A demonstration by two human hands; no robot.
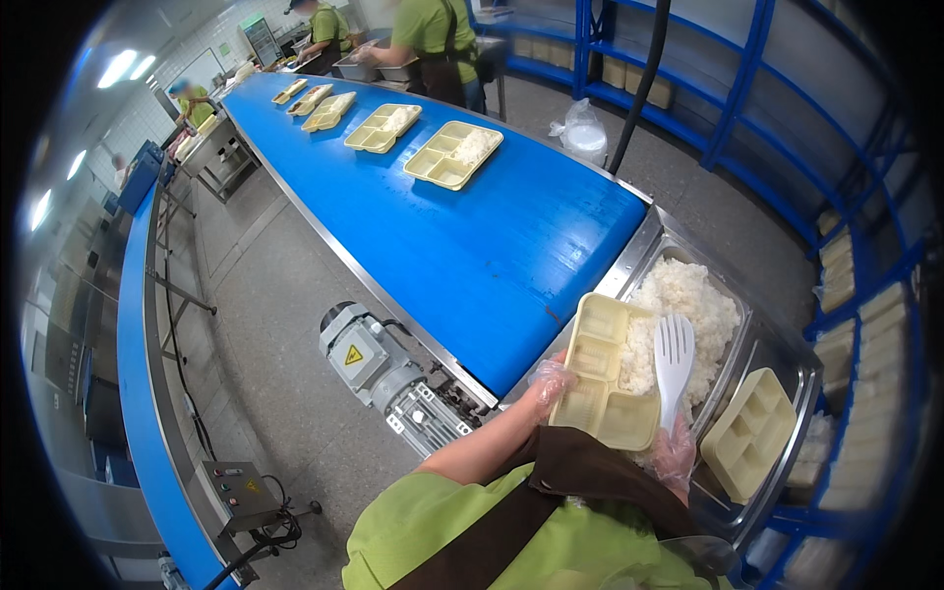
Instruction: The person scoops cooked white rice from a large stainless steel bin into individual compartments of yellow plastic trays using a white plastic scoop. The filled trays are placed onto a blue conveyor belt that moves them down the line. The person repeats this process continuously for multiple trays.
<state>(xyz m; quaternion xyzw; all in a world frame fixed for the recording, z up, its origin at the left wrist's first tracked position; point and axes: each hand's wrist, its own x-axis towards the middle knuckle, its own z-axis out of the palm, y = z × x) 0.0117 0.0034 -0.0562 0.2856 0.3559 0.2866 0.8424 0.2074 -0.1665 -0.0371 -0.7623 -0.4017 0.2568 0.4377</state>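
In a clear plastic glove, my left hand (553,380) grips the left side of a pale yellow compartment meal tray (630,422). White rice (639,361) lies in one of the tray's compartments; the others that show look bare. My gloved right hand (672,453) is closed around the handle of a white slotted serving spoon (674,346), whose slotted head points away from me beside the tray's right edge. Under and beyond the tray, a metal pan (740,335) holds a large mound of cooked rice (686,291). Another pale yellow tray (752,435) rests to the right of my right hand.
A blue conveyor belt (457,251) runs away from me, carrying several trays, the nearest (435,166) with rice. A motor (376,369) juts from its left side. Co-workers (435,44) stand at the far end. Blue shelving (745,96) lines the right; a second conveyor (136,354) is left.
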